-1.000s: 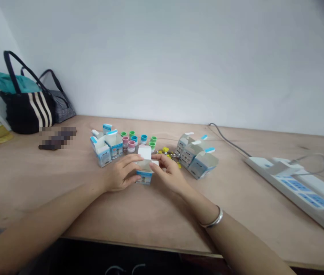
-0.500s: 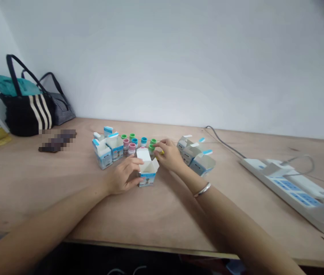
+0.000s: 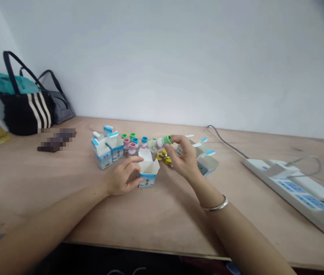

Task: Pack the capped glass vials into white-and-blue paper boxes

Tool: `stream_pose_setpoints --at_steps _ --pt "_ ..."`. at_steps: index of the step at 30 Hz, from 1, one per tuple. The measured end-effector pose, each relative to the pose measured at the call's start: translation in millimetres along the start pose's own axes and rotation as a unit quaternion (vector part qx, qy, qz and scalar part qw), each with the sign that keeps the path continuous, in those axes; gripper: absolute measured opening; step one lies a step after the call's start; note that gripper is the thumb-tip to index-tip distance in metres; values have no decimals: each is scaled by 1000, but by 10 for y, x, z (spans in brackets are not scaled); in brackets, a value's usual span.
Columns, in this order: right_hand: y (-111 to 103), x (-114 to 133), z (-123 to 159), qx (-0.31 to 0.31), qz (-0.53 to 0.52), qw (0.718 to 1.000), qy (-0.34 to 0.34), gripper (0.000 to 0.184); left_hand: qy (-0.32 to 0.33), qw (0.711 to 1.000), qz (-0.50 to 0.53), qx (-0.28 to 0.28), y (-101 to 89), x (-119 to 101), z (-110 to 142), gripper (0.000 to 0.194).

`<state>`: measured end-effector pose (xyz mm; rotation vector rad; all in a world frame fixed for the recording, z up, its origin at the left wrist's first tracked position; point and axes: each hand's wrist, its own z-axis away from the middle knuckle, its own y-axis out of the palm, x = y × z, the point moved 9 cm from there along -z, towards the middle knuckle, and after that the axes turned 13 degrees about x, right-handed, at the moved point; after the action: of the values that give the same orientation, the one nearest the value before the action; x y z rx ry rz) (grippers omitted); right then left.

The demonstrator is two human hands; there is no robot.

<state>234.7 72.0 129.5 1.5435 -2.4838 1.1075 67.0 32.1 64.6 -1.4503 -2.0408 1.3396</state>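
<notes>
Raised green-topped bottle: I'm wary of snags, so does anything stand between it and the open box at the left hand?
Only the flaps of the open box, raised at its far and right edges; nothing else visible stands between it and the green-topped bottle.

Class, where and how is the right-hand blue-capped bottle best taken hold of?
Probably by its blue cap, from above: the bottle stands upright with the cap uppermost, and the other blue-capped bottle stands close on its left.
</notes>
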Motion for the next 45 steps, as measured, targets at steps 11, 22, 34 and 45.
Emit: stream_pose_setpoints --at_steps 11,22,34,45 --pt "116 359 51 131 -40 988 -78 22 17 999 -2 -35 -31 0 12 21" --pt "541 387 133 273 -18 957 -90 22 26 999 -7 -39 -51 0 20 24" --pt "637 -406 194 341 320 882 53 22 25 999 -1 -22 -41 -6 4 18" --pt "804 -323 149 292 342 893 20 17 19 1000 -9 -16 -18 24 23 20"
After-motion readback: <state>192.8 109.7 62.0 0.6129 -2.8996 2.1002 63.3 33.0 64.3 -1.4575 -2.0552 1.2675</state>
